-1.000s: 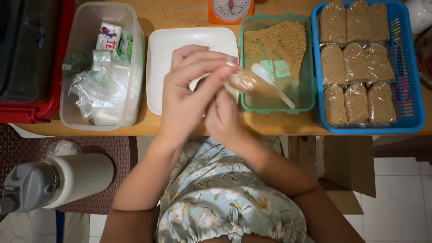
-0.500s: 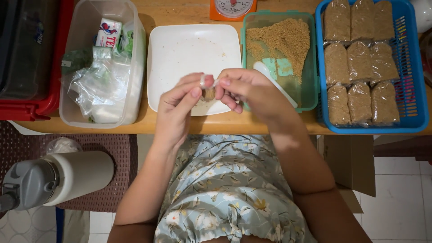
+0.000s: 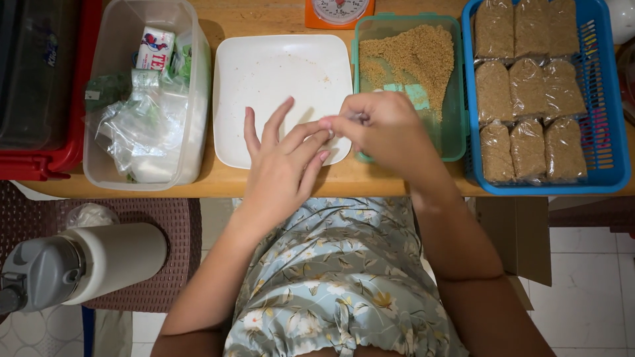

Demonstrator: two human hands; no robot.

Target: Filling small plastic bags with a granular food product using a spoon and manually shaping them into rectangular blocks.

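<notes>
Head view looks straight down: the left hand [image 3: 281, 168] lies over the near edge of the white square plate [image 3: 278, 73], fingers [image 3: 264, 132] spread and pointing away from the body, its thumb tip meeting the right hand. That right hand [image 3: 383, 129] is curled, fingertips [image 3: 340, 122] pressed together and pinching something small and pale, possibly a bit of clear plastic; it's too tiny to name for sure. The pinch sits right where the two hands touch, above the plate's near right corner. Just beyond the right fingers stands the green tray [image 3: 453, 132] with a heap of brown granules [image 3: 417, 56]. Further right of them, the blue basket [image 3: 608, 152] holds rows of filled clear packets [image 3: 529, 86]. Left of the spread fingers, a clear tub [image 3: 198, 119] carries loose plastic bags [image 3: 142, 132]. All of it rests on the wooden table [image 3: 278, 185].
</notes>
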